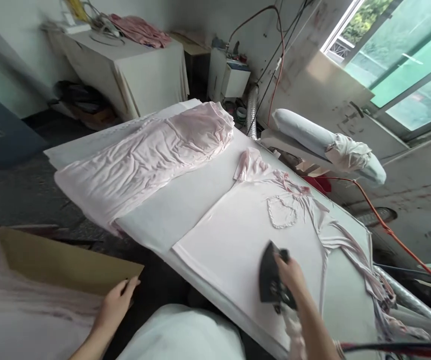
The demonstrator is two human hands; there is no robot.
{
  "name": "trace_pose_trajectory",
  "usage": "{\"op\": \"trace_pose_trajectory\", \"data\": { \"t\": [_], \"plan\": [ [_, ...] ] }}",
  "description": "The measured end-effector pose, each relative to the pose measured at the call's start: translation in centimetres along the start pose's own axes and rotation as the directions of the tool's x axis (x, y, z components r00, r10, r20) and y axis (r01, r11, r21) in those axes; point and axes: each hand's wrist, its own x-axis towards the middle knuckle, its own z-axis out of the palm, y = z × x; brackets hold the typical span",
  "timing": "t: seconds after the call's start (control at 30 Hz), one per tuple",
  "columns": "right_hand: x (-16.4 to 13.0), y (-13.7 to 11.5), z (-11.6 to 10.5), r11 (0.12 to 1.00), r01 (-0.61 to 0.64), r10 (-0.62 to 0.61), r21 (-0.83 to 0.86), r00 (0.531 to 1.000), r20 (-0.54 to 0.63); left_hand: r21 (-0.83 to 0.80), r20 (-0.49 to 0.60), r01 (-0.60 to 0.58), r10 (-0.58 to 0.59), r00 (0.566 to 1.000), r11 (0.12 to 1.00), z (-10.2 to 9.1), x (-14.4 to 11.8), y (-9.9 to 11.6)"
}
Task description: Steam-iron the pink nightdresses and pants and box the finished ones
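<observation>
Ironing a pink shirt point(245, 235) on a padded table point(170, 210).
Right hand point(292, 277), fingers wrapped around the iron point(270, 275), presses the hem; left hand point(115, 302), fingers loosely together, touches a cardboard box point(61, 260). Next, the iron likely glides up toward the collar.

A single head-worn camera looks forward and steeply down from close above the right hand point(292, 275) whose grip holds the iron point(270, 274), the counter point(170, 210) stretching away beyond it and the window point(406, 55) far up right.
</observation>
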Motion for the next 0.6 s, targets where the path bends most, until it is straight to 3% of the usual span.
{"op": "trace_pose_trajectory", "data": {
  "t": [0.07,0.1,0.13,0.2,0.23,0.3,0.33,0.43,0.5,0.6],
  "plan": [
    [0.4,9.8,-4.4,0.964,-0.256,0.262,0.071,0.961,-0.089,-0.061,-0.02,-0.081,0.08,0.997,0.995,-0.6,1.2,2.8],
    [0.6,13.8,-6.4,0.943,-0.322,0.33,0.088,0.94,-0.092,-0.069,-0.008,-0.145,0.144,0.989,0.987,-0.5,2.0,5.0],
    [0.8,17.0,-8.1,0.925,-0.371,0.376,0.083,0.925,-0.055,-0.05,0.007,-0.226,0.226,0.974,0.973,-0.2,2.9,7.5],
    [1.1,20.9,-10.3,0.873,-0.486,0.486,0.049,0.857,-0.172,0.064,0.048,-0.407,0.405,0.913,0.911,1.2,4.4,13.1],
    [1.1,21.6,-10.4,0.84,-0.542,0.525,0.035,0.794,-0.305,0.15,0.07,-0.478,0.473,0.878,0.865,2.1,4.9,15.8],
    [0.6,21.3,-8.6,0.81,-0.586,0.495,0.027,0.657,-0.569,0.324,0.103,-0.55,0.549,0.829,0.77,4.3,5.2,20.2],
    [0.3,20.6,-6.8,0.821,-0.57,0.449,0.017,0.628,-0.635,0.395,0.114,-0.558,0.564,0.818,0.73,5.4,5.2,21.8],
    [-0.4,18.2,0.1,0.891,-0.454,0.36,0.007,0.699,-0.618,0.455,0.17,-0.578,0.57,0.804,0.678,8.2,5.0,24.5],
    [-0.3,17.3,3.4,0.903,-0.419,0.402,0.1,0.737,-0.543,0.34,0.214,-0.589,0.55,0.807,0.733,9.1,5.3,25.6],
    [-0.6,17.4,4.0,0.914,-0.311,0.398,0.262,0.815,-0.421,0.1,0.162,-0.56,0.542,0.825,0.822,8.3,6.2,26.1]
  ]
}}
